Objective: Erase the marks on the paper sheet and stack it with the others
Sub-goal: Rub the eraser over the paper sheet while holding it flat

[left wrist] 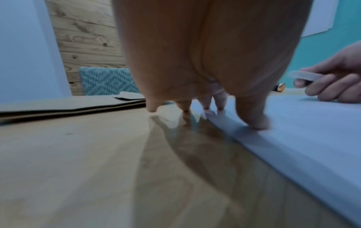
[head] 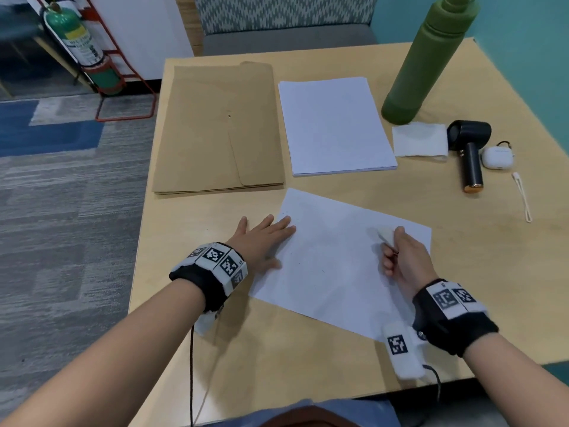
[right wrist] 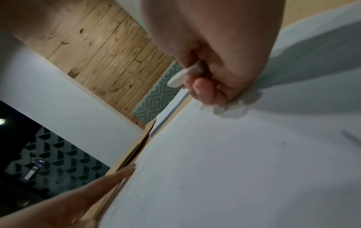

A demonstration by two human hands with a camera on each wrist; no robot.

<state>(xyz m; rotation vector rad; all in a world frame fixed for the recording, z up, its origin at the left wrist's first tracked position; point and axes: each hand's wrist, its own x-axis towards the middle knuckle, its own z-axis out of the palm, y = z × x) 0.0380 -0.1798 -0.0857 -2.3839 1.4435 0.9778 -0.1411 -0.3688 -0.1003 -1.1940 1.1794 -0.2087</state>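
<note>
The paper sheet [head: 335, 266] lay askew on the bench [head: 277, 349], nearer the person than the stack of sheets [head: 335, 124] beside the brown envelope [head: 218, 127]. The left hand [head: 261, 241] was spread flat, its fingers pressing the sheet's left edge. The right hand [head: 403, 254] pinched a white eraser [head: 385, 234], held over the sheet.
</note>
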